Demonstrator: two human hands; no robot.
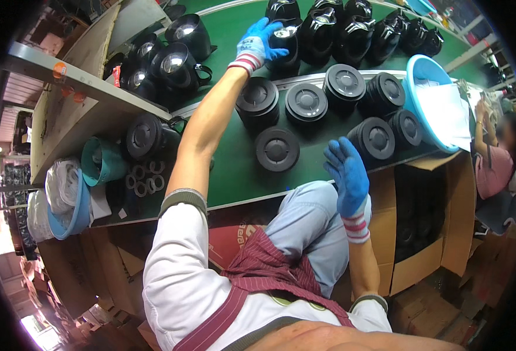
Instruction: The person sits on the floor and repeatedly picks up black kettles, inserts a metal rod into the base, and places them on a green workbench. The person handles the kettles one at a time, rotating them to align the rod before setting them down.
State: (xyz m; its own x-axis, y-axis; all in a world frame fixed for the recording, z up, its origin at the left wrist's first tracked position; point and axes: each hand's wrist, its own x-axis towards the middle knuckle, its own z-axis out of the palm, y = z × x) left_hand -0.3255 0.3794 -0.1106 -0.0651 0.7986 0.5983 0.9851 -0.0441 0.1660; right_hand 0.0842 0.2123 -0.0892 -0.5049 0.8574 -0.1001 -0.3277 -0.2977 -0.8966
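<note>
My left hand [256,44], in a blue and white glove, reaches to the far part of the green bench. Its fingers are spread against the near side of a glossy black jug [285,48]; whether they press on it I cannot tell. Over the bench's front edge, my right hand [349,178] is raised with its gloved fingers stretched out and nothing in them. Between the hands lies a round black lid [277,150]. Stacks of similar lids [306,103] stand just behind it, below the row of black jugs [351,38].
A blue basin [413,99] with white paper stands at the right. Below it is an open cardboard box [452,228] with dark round items inside. More black jugs [176,64], pale rings [146,178] and a teal basket [94,161] are at the left. A co-worker [495,158] sits far right.
</note>
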